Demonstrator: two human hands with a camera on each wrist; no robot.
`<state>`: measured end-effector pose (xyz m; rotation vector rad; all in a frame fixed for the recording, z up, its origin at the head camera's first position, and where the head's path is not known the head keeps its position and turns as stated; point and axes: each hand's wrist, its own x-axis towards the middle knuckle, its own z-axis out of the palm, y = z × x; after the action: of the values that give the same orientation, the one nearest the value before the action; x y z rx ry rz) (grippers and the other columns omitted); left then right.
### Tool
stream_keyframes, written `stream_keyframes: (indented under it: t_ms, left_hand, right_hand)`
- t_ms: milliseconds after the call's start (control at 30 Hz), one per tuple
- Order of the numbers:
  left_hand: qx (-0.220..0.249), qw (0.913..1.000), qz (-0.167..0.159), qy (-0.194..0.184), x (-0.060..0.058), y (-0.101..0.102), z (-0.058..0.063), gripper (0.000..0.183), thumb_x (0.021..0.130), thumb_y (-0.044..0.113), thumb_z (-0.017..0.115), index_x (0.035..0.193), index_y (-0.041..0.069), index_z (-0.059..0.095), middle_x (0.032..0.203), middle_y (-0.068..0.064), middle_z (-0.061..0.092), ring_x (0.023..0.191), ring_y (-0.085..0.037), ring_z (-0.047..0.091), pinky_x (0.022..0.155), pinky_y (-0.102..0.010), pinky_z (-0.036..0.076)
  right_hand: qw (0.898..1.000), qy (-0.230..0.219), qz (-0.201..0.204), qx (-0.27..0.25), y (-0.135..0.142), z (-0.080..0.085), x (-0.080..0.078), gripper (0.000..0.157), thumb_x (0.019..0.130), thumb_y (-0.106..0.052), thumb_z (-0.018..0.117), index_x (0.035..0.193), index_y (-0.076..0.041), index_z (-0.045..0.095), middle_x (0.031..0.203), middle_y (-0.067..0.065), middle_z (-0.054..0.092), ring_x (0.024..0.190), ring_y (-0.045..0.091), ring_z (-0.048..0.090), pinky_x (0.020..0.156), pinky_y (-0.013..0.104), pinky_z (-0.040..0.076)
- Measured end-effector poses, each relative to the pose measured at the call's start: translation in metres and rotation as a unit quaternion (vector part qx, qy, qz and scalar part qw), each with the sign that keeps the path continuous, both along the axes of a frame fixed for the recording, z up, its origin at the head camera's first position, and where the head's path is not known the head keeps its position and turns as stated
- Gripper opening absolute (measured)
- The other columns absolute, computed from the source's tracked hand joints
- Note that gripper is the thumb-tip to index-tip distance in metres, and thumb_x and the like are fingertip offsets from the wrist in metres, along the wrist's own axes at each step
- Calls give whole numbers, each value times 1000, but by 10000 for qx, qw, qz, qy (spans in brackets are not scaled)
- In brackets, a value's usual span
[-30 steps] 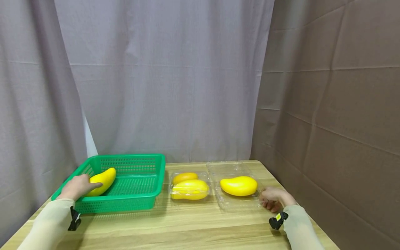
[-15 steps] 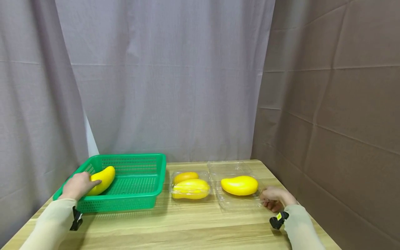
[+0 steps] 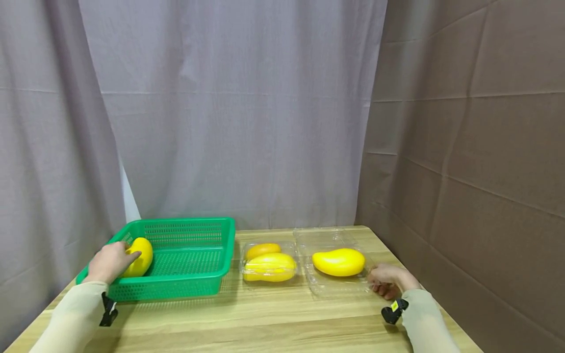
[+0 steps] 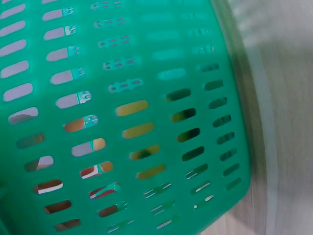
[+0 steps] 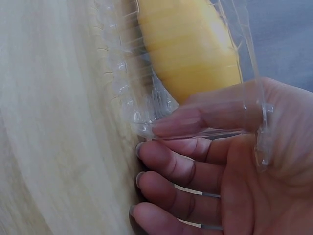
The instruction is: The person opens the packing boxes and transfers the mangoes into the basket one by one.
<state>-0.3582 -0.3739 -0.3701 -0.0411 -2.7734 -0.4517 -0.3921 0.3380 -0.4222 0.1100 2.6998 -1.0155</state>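
My left hand point(image 3: 108, 262) reaches over the near left rim of the green basket point(image 3: 169, 280) and grips a yellow mango point(image 3: 142, 257), thumb on its upper side. In the left wrist view, the basket's slotted wall point(image 4: 161, 112) hides most of that hand, and yellow shows through some slots. My right hand point(image 3: 388, 280) holds the right edge of an open clear plastic container point(image 3: 324, 289) with curled fingers. In the right wrist view, its thumb point(image 5: 181, 121) shows through the plastic. One yellow mango point(image 3: 338, 262) lies in this container.
Left of the open container stands a closed clear box point(image 3: 295, 255) with an orange-yellow mango point(image 3: 260, 250) behind yellow fruit point(image 3: 269, 267). The open container's lid point(image 3: 322, 236) lies back. Grey curtains point(image 3: 243, 122) and a brown cloth wall point(image 3: 476, 162) enclose the wooden table point(image 3: 247, 323).
The mango in my left hand has turned, its far end swinging left and closer to the hand. My right hand stays at the container's edge.
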Motion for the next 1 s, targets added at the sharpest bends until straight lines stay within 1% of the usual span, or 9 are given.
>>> stream_keyframes:
  t_ms: [33,67,133,200,333,500,633,800,1000]
  left_hand:
    - [18,10000,1,-7,0,-1,0,57,88,39,59,108,-14,58,84,-22,61,66,-28,53,52,-38,41]
    - [42,10000,3,-25,0,-1,0,62,88,42,58,111,-15,57,95,-27,61,71,-33,56,55,-41,43]
    - [96,9999,-19,-57,0,0,2,69,88,48,56,115,-15,55,113,-34,54,85,-44,57,62,-48,46]
    - [143,9999,-73,-51,-1,2,7,72,88,51,54,117,-15,54,119,-35,50,95,-49,54,67,-54,45]
    - [177,9998,-114,-74,-6,7,23,71,88,52,53,116,-13,56,115,-33,54,96,-51,53,69,-56,45]
    - [110,9998,-71,-145,-12,14,37,73,87,55,52,114,-12,57,112,-32,57,96,-51,53,66,-55,46]
    - [170,9996,-188,-77,-16,25,46,72,88,54,52,114,-12,57,111,-30,58,96,-49,54,70,-56,45]
    - [305,9988,-386,-15,-25,45,57,72,90,52,50,119,-13,53,113,-31,57,99,-48,53,77,-57,44]
    - [394,9976,-573,80,-38,75,61,66,92,49,50,120,-11,54,114,-30,57,100,-44,55,78,-54,46]
  right_hand:
    - [10000,-10,-2,11,0,0,0,10,82,-13,52,85,-3,52,72,12,56,55,18,49,48,31,48]
    - [10000,-25,-8,4,0,0,0,10,82,-13,52,85,-3,52,73,12,56,55,18,49,48,31,48]
    - [10000,-44,11,3,-1,0,0,11,82,-13,52,86,-3,52,73,13,56,55,19,48,48,31,48]
    - [10000,-57,-1,-35,-1,1,1,10,82,-12,52,85,-3,53,73,13,57,54,19,48,48,31,48]
    - [10000,-10,31,-88,0,1,0,9,81,-11,52,76,-4,53,69,11,57,52,18,46,46,29,46]
    - [9999,-53,-34,-91,0,2,-1,16,80,-12,51,65,-7,54,66,10,56,51,16,44,45,29,46]
    - [9999,-11,-65,-95,0,1,-1,14,80,-11,51,67,-6,54,66,10,56,50,16,43,45,29,46]
    - [9998,97,-50,-148,1,-1,1,9,80,-11,52,78,-3,55,68,11,57,51,17,44,45,29,46]
    - [9998,13,-126,-179,0,-4,2,11,79,-12,52,72,-4,54,66,10,56,51,16,43,45,27,44]
